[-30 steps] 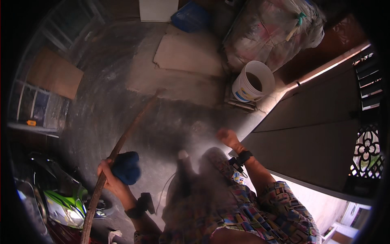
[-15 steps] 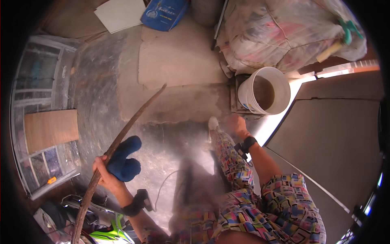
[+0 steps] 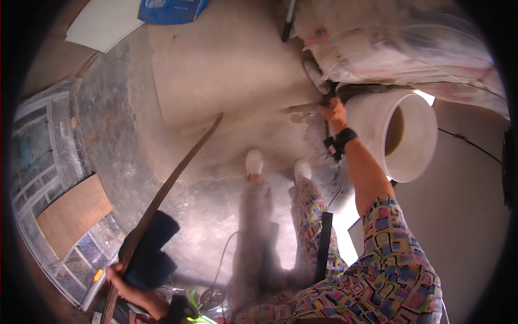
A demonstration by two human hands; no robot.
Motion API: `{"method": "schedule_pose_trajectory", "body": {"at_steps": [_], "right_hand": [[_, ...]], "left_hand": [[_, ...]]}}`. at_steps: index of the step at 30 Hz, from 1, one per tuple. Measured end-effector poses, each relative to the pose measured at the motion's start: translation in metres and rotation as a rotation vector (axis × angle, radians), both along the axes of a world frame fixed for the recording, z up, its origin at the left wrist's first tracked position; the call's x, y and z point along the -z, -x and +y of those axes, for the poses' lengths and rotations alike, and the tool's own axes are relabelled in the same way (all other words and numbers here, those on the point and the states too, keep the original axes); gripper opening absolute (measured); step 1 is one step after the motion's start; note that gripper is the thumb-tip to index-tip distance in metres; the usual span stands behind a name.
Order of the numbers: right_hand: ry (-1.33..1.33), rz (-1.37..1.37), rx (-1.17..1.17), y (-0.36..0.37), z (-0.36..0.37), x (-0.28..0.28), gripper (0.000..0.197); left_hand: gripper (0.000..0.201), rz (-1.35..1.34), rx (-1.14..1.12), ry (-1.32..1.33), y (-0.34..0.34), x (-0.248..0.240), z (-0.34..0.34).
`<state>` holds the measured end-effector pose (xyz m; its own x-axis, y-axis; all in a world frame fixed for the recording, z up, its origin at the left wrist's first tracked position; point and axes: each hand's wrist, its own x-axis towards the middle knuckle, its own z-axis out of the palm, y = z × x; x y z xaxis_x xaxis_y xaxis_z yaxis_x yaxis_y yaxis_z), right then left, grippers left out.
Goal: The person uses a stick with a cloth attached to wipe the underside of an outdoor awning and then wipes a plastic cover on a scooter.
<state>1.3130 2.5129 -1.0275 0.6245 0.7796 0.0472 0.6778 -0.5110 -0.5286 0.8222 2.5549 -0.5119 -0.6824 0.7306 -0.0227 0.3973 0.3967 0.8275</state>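
My left hand [image 3: 128, 287] is closed around a long, slightly bent wooden stick [image 3: 171, 181], which slants up and to the right across the view. Against the stick, just above the hand, is a dark blue fuzzy piece [image 3: 147, 254] with two rounded lobes; whether my fingers hold it too is hidden. My right hand [image 3: 335, 114] reaches forward with curled fingers at a dark thing low beside the white bucket [image 3: 368, 127]. What those fingers grip is too small to make out. Brownish contents [image 3: 395, 132] show inside the bucket.
A large plastic-wrapped bundle [image 3: 399, 48] lies behind the bucket. A flat board [image 3: 216, 65] covers the floor ahead. Left are a glazed frame [image 3: 59, 140] and a plywood piece [image 3: 75, 213]. A blue bag [image 3: 172, 11] and white sheets [image 3: 105, 24] lie at far left.
My right hand has reached forward to beside the bucket's base. The view has shifted, with the bucket now farther right. My left hand sits lower in view, still holding the stick.
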Motion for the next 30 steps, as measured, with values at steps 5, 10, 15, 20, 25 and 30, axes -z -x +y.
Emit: {"method": "schedule_pose_trajectory", "body": {"at_steps": [5, 10, 15, 20, 25, 30], "right_hand": [[0.275, 0.220, 0.076, 0.012, 0.036, 0.057, 0.069], [0.346, 0.060, 0.007, -0.031, 0.045, 0.100, 0.080], [0.398, 0.207, 0.086, -0.020, 0.051, 0.114, 0.087], [0.672, 0.335, 0.130, 0.019, 0.070, 0.069, 0.086], [0.469, -0.063, 0.255, 0.015, 0.072, 0.093, 0.079], [0.611, 0.393, 0.054, 0.016, 0.087, 0.082, 0.061]], "left_hand": [[0.028, 0.073, -0.044, -0.115, 0.048, -0.017, 0.006], [0.028, 0.230, -0.016, -0.144, 0.040, 0.008, 0.027], [0.029, 0.286, 0.003, -0.141, 0.040, 0.018, 0.038], [0.029, 0.315, 0.019, -0.133, 0.033, 0.019, 0.041], [0.029, 0.297, 0.046, -0.137, 0.034, 0.021, 0.045], [0.030, 0.320, 0.051, -0.155, 0.039, -0.007, 0.033]]}}
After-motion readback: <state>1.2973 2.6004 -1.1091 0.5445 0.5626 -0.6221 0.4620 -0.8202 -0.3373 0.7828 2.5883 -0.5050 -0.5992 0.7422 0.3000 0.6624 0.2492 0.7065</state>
